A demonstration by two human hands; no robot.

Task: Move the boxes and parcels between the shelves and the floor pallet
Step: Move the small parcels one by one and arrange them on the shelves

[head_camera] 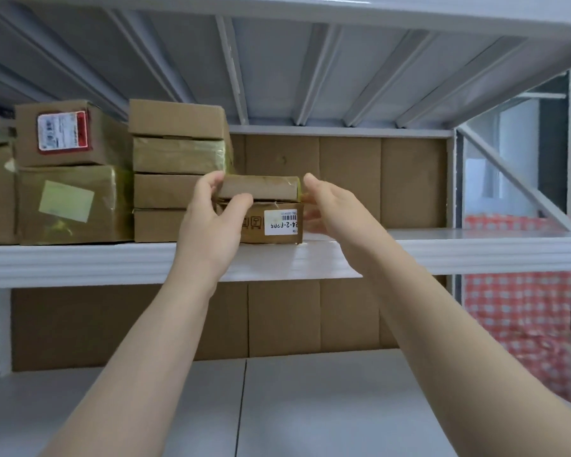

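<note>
Left hand (pixel 211 222) pinches the flat box (pixel 261 188) at its left edge; right hand (pixel 332 209), fingers apart, is beside the right edge, over bare shelf (pixel 442 249).

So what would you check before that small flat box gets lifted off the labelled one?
1. Left hand grips the flat box: ok, thumb at its lower front edge.
2. Right hand holds its other end: not ok, open beside it.
3. Nothing stacked on the flat box: ok.
4. Labelled box beneath sits flat on the shelf: ok.
5. Tall stack at left is free of the flat box: cannot tell, the left hand hides the gap.
</note>
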